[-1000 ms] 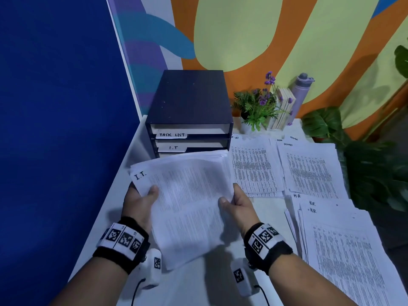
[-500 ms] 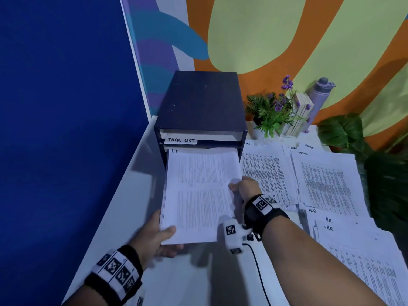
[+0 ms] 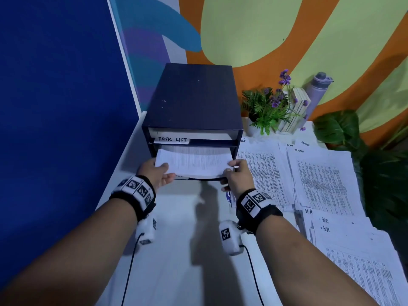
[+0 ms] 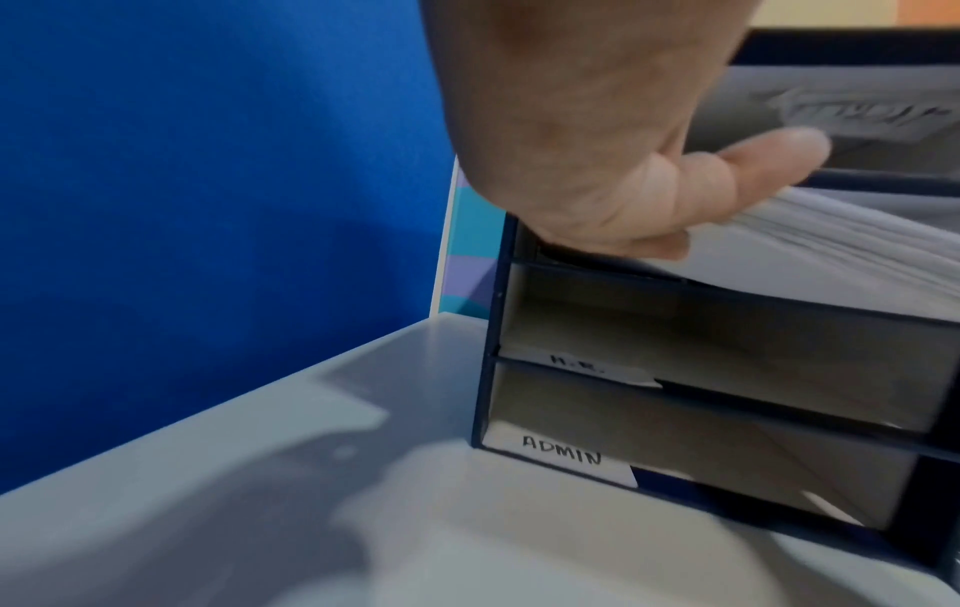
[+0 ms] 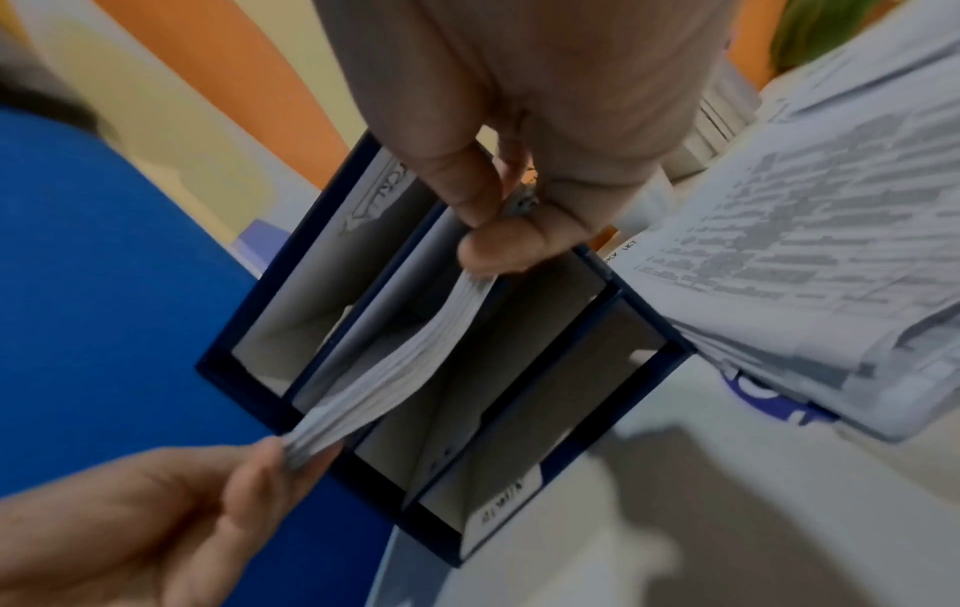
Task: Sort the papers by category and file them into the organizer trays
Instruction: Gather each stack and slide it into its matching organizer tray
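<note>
At the organizer's second slot, just under the one tagged TASK LIST, I am seeing the paper stack lying mostly inside, with its near edge sticking out past the front. My left hand is pinching the stack's near left corner, thumb on top, and my right hand is pinching the near right corner the same way.

From the head camera, the slot tags below the stack are hidden behind the paper. The left wrist view is showing them: one reading H.R. and the bottom one reading ADMIN, both slots holding no sheets that I can see. The right wrist view is showing the stack's edge sagging between the two hands, with the left fingers curled beneath it, which the head view is hiding.

On the tabletop to the right, the loose piles marked ADMIN and H.R. are lying spread beside the organizer, with a potted plant and a bottle behind them.

Compared with half a second ago, the stack is sitting much deeper in the slot, and my left hand is gripping the left corner instead of the bottom edge.
</note>
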{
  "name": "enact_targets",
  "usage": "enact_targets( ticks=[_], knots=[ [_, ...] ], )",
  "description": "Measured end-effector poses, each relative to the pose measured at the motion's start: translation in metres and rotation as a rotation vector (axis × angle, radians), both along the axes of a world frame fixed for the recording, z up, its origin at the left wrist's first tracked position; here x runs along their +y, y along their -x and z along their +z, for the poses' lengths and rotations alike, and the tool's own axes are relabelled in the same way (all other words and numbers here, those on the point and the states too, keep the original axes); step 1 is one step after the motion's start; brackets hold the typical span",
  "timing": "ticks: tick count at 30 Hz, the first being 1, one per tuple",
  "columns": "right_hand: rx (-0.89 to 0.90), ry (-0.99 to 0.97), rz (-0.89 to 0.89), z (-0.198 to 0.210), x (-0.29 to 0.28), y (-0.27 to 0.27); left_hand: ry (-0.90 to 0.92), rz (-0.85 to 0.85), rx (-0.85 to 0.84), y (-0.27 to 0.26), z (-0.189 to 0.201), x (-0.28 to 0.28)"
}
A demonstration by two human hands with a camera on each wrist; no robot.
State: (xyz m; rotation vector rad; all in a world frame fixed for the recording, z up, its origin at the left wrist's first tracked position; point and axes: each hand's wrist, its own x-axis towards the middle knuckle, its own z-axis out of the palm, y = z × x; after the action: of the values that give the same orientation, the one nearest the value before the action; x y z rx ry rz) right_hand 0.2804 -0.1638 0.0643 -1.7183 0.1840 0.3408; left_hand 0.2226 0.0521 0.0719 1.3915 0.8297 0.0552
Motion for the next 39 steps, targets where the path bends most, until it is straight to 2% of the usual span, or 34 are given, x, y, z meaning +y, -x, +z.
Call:
enact_targets(
  ticks=[3,7,10,12,15,17,19,26,28,31,36,39],
  knots=[
    [-0.01,-0.104,-0.028,-0.002,0.008,-0.013,0.071,0.049,-0.023,-0.024,0.005,0.0],
    [-0.071,-0.086,0.05,0.0,0.01,-0.02,0.084,0.025,-0.121,-0.042,-0.001,0.0],
    [-0.094,0.001,0.098,0.0,0.006,-0.016,0.135,0.102,-0.2,-0.044,0.0,-0.012],
    [-0.091,0.026,0.117,-0.004,-0.002,-0.009,0.08,0.116,-0.213,-0.039,-0.003,-0.013],
    [-0.095,0.062,0.109,-0.011,-0.03,0.008,-0.11,0.034,-0.134,-0.022,-0.014,-0.015],
    [-0.091,0.134,0.136,-0.016,-0.061,0.022,-0.207,-0.025,-0.06,-0.003,-0.02,-0.029],
    [-0.08,0.246,0.153,-0.024,-0.1,0.035,-0.227,-0.078,-0.047,0.016,-0.028,-0.052],
    [-0.109,0.807,-0.025,-0.062,-0.244,0.052,0.001,-0.312,0.153,0.066,-0.067,-0.145],
    [-0.062,0.953,-0.135,-0.063,-0.279,0.06,0.053,-0.365,0.212,0.072,-0.075,-0.172],
    [0.108,1.102,-0.254,-0.062,-0.323,0.073,0.074,-0.434,0.289,0.078,-0.082,-0.208],
    [0.428,1.072,-0.262,-0.071,-0.375,0.088,0.015,-0.563,0.348,0.081,-0.085,-0.257],
    [0.463,1.028,-0.202,-0.083,-0.376,0.1,0.057,-0.545,0.361,0.082,-0.078,-0.28]
  ],
)
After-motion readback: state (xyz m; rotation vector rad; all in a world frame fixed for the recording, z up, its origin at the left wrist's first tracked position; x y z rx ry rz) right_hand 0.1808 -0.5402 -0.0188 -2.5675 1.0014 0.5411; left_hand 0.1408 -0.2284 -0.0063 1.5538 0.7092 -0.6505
